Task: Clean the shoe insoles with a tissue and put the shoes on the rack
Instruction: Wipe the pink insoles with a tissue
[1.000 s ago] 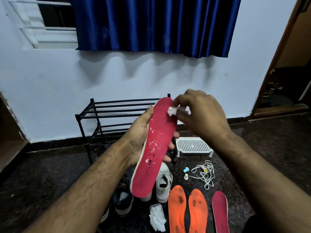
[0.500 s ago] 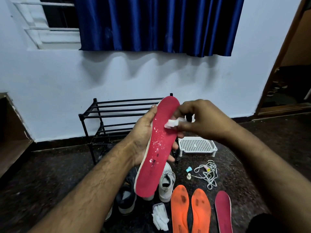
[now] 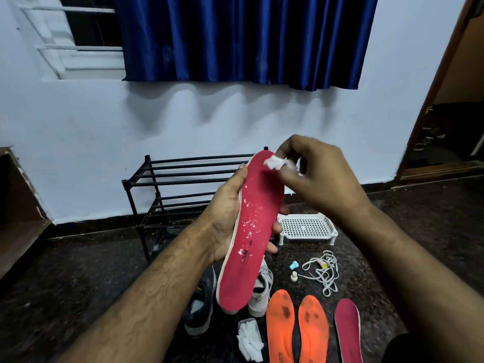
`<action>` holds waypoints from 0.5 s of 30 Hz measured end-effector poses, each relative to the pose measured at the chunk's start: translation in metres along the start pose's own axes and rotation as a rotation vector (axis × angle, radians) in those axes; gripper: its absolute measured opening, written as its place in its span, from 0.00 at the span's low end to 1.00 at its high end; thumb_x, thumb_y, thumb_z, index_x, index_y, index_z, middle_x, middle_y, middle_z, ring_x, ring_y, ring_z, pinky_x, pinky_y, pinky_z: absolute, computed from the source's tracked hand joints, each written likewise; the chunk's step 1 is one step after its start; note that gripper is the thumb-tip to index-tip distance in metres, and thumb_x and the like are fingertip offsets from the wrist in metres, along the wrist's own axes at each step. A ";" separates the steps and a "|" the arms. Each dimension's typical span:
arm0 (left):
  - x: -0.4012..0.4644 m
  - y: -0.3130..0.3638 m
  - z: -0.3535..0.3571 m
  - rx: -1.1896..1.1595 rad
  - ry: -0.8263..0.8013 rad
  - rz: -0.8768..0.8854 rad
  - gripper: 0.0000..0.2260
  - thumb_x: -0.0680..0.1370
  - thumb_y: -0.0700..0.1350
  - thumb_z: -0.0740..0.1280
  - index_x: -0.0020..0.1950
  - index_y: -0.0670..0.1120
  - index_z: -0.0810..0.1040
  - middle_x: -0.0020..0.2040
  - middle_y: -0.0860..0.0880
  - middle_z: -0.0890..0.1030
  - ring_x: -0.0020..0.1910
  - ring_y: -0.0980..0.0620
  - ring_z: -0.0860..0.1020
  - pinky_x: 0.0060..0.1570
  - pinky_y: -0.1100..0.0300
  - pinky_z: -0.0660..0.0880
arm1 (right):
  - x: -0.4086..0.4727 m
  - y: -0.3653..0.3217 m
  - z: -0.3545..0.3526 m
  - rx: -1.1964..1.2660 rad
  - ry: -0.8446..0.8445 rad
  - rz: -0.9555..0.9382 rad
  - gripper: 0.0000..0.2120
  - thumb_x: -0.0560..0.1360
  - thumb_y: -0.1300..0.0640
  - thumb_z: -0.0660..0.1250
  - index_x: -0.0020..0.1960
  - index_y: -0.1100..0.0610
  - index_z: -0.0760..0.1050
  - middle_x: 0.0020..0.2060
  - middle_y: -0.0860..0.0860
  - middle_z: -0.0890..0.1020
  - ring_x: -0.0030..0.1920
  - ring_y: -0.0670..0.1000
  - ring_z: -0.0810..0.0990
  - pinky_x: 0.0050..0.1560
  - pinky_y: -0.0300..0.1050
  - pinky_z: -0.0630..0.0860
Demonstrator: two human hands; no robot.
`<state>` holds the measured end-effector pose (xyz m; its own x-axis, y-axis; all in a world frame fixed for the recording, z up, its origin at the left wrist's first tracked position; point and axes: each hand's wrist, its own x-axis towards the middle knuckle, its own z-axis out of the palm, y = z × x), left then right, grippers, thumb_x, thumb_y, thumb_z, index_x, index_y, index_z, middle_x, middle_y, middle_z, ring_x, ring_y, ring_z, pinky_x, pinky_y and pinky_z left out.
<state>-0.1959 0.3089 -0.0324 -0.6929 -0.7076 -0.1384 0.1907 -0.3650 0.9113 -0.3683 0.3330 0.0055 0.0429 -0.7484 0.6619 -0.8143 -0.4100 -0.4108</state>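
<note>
While the left hand [image 3: 225,216] grips the red insole [image 3: 251,231] upright at frame centre and the right hand [image 3: 314,176] pinches a tissue [image 3: 273,162] against its top, it looks light and bendy, best held mid-length

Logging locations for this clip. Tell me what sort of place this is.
Probably a room in a home: a black metal shoe rack against a painted wall, a blue curtain over a window, shoes and insoles on the dark floor.
</note>
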 end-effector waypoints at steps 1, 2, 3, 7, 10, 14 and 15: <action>-0.001 0.000 0.000 -0.001 0.000 0.011 0.33 0.79 0.71 0.51 0.59 0.46 0.82 0.45 0.41 0.80 0.36 0.43 0.78 0.33 0.44 0.80 | -0.002 -0.003 0.001 0.100 -0.147 0.017 0.05 0.74 0.49 0.73 0.46 0.49 0.79 0.35 0.45 0.80 0.34 0.44 0.76 0.37 0.45 0.73; -0.001 0.000 0.000 0.000 -0.005 0.009 0.33 0.78 0.71 0.51 0.56 0.47 0.82 0.43 0.42 0.80 0.36 0.43 0.78 0.33 0.44 0.80 | -0.004 -0.004 0.005 0.061 -0.263 0.020 0.06 0.74 0.47 0.73 0.45 0.48 0.79 0.35 0.45 0.81 0.34 0.44 0.78 0.37 0.45 0.74; -0.001 0.000 -0.001 0.004 -0.012 -0.002 0.32 0.78 0.71 0.51 0.56 0.48 0.83 0.44 0.42 0.80 0.36 0.43 0.78 0.33 0.44 0.80 | -0.006 -0.002 0.009 -0.076 -0.282 0.010 0.07 0.74 0.45 0.72 0.46 0.47 0.79 0.35 0.45 0.81 0.36 0.46 0.79 0.38 0.46 0.74; -0.003 0.000 -0.003 -0.001 -0.011 -0.034 0.35 0.79 0.71 0.50 0.62 0.43 0.80 0.48 0.40 0.81 0.37 0.43 0.80 0.34 0.44 0.80 | -0.001 0.006 0.002 -0.203 0.099 0.006 0.06 0.75 0.46 0.70 0.47 0.48 0.78 0.39 0.45 0.79 0.39 0.47 0.77 0.41 0.46 0.71; -0.003 0.000 0.002 -0.002 0.018 0.026 0.34 0.79 0.71 0.52 0.56 0.43 0.81 0.45 0.41 0.79 0.36 0.43 0.78 0.33 0.45 0.80 | -0.003 -0.001 -0.001 0.126 -0.210 0.017 0.08 0.73 0.44 0.74 0.45 0.48 0.81 0.34 0.44 0.81 0.32 0.42 0.77 0.35 0.38 0.71; -0.004 0.001 0.005 -0.014 0.019 0.010 0.33 0.79 0.70 0.53 0.56 0.43 0.82 0.45 0.40 0.79 0.36 0.42 0.78 0.33 0.44 0.80 | -0.005 0.003 0.011 -0.368 -0.016 0.071 0.07 0.75 0.43 0.69 0.49 0.45 0.79 0.40 0.44 0.80 0.42 0.50 0.80 0.41 0.46 0.72; -0.004 0.000 0.005 -0.017 0.016 0.008 0.34 0.79 0.70 0.53 0.56 0.42 0.82 0.47 0.39 0.79 0.37 0.42 0.77 0.33 0.44 0.80 | -0.003 0.000 0.008 -0.377 0.098 0.086 0.06 0.75 0.45 0.68 0.49 0.46 0.79 0.42 0.45 0.80 0.43 0.51 0.80 0.42 0.46 0.72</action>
<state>-0.1964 0.3149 -0.0294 -0.6805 -0.7197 -0.1376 0.2080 -0.3698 0.9055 -0.3640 0.3312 -0.0018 -0.0758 -0.7108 0.6993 -0.9688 -0.1136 -0.2205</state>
